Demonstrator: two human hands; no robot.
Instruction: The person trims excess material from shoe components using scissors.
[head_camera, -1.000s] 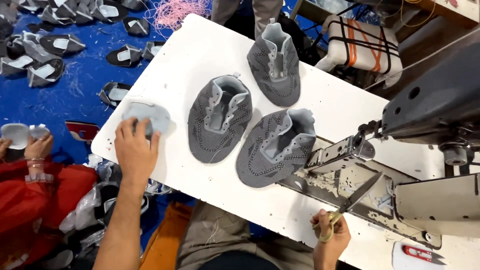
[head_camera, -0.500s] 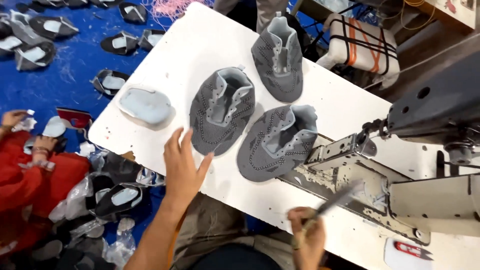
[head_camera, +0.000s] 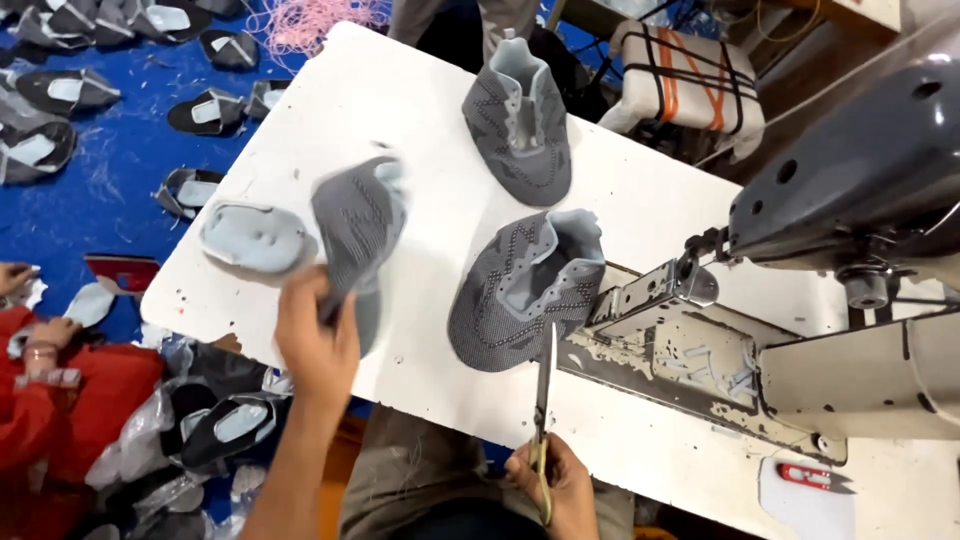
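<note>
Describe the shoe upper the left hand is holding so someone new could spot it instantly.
Start at the white table with the grey sewing machine on its right. Three grey knit shoe uppers are there; take the leftmost, the blurred upper gripped by the left hand beside a pale blue insole. Unlike the two lying flat, it is lifted and held by its lower end.

White tabletop (head_camera: 640, 200) carries two grey knit shoe uppers, one at the far edge (head_camera: 520, 125), one beside the sewing machine (head_camera: 525, 290). A pale insole (head_camera: 255, 238) lies near the left edge. Red thread snips (head_camera: 815, 477) rest by the machine base (head_camera: 690, 360). More uppers (head_camera: 60, 90) are scattered on the blue floor (head_camera: 120, 170).
</note>
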